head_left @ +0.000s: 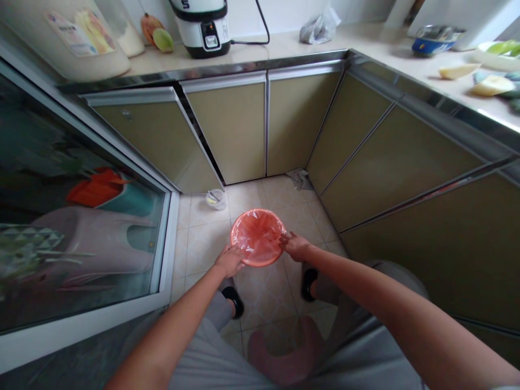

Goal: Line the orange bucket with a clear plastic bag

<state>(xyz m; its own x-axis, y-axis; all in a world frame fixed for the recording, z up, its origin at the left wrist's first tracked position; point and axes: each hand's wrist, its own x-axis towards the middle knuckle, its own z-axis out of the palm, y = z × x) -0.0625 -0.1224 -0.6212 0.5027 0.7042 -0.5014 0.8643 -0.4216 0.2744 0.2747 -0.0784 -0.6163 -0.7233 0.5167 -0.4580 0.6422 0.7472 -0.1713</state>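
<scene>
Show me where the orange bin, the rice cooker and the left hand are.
orange bin [260,230]: head view, on its lined inside.
rice cooker [203,30]: head view, on its front.
left hand [229,261]: head view, on its back.

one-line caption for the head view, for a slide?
Both hands, left and right, grip the rim of a plastic-lined red bin on the kitchen floor.

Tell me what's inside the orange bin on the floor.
The orange bin is lined with a clear plastic bag, which the left hand and right hand hold at the rim. The crinkled bag hides the bin's bottom, so any contents can't be seen.
</scene>
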